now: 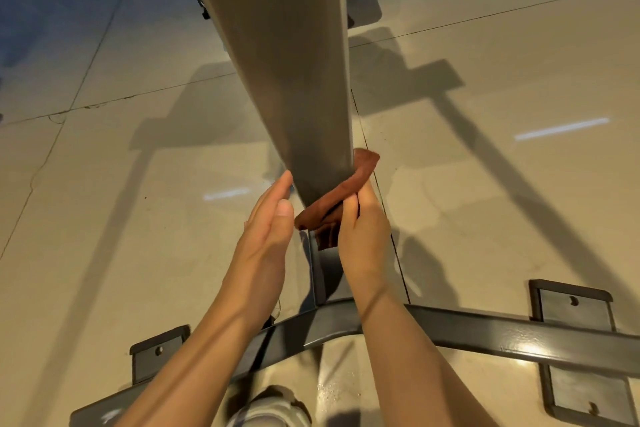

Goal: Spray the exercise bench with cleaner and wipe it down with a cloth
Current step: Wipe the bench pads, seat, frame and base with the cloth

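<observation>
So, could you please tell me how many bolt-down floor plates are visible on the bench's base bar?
2: one floor plate at the bar's left end, another floor plate toward its right end. Others may lie outside the view.

Two bare forearms, no sleeves, no watch or rings. Left hand (266,236) and right hand (360,232) ungloved, short trimmed nails. Light grey-white shoe (270,409) at bottom edge, details blurred.

Head camera, steep downward look, close above bench pad (277,62) near end, floor (485,184) below.
</observation>
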`<state>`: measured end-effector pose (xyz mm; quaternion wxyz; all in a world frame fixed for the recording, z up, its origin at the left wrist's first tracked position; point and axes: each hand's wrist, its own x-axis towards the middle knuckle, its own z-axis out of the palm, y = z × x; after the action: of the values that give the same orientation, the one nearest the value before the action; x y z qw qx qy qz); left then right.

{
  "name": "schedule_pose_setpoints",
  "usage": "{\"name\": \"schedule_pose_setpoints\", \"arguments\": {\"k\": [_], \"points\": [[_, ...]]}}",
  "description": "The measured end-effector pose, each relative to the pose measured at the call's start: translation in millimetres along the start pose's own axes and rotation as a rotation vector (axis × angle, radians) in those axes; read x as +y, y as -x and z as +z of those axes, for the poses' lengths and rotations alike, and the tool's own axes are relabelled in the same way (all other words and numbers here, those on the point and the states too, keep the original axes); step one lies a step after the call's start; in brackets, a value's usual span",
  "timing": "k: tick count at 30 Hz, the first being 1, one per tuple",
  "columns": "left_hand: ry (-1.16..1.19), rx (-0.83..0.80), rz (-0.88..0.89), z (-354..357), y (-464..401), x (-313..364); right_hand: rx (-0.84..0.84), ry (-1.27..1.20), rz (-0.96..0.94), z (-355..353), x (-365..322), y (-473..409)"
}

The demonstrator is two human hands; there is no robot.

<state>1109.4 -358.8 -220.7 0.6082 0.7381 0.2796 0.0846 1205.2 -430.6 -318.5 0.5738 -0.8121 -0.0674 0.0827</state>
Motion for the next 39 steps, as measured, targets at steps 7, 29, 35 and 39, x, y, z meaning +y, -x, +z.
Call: {"name": "schedule_pose_setpoints", "arguments": {"k": [7, 29, 35, 39], "points": [[0.043, 0.07, 0.021, 0.3, 0.7, -8.6, 0.002, -0.192, 0.013, -0.3, -28.7, 4.6], [0.13, 0.085, 0.093, -0.5, 4.2, -3.7, 0.075, -0.231, -0.174, -7.4, -63.6, 3.9], [0.107, 0.144, 0.135, -9.3, 6.1, 9.3, 0.426, -0.118, -0.689, -8.2, -128.2, -11.2], [0.14, 0.17, 0.145, -6.3, 10.3, 17.1, 0.159, 0.08, -0.46, -9.4, -74.0, -8.6]]}}
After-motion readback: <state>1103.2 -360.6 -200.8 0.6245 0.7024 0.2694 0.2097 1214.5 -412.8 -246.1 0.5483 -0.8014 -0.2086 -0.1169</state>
